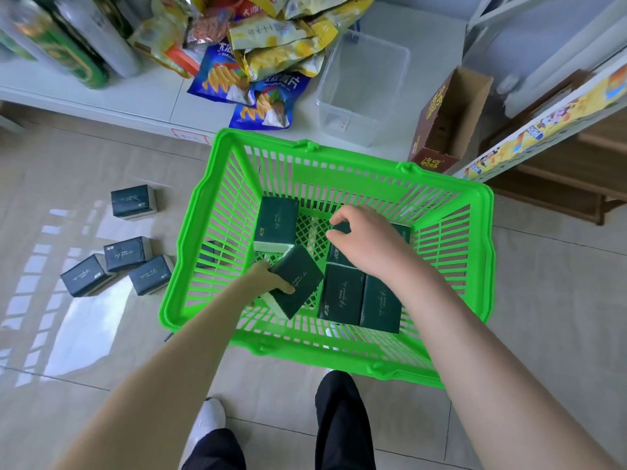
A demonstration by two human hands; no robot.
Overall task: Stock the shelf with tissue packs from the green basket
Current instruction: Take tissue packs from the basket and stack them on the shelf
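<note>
The green basket (pixel 451 364) stands on the tiled floor in front of the white bottom shelf (pixel 142 96). Several dark green tissue packs lie inside it. My left hand (pixel 268 281) grips one tilted tissue pack (pixel 300 284) near the basket's front left. My right hand (pixel 368 244) reaches to the middle of the basket, and its fingers pinch the edge of another tissue pack (pixel 342 228), mostly hidden under the hand. One pack (pixel 276 223) leans at the back, and two packs (pixel 361 301) lie side by side under my right forearm.
Several more tissue packs (pixel 127 254) lie on the floor left of the basket. On the shelf sit snack bags (pixel 261 59), bottles (pixel 68 39), a clear plastic bin (pixel 363 83) and an open brown carton (pixel 448 120). A shelf upright (pixel 543 127) stands at right. My feet are below the basket.
</note>
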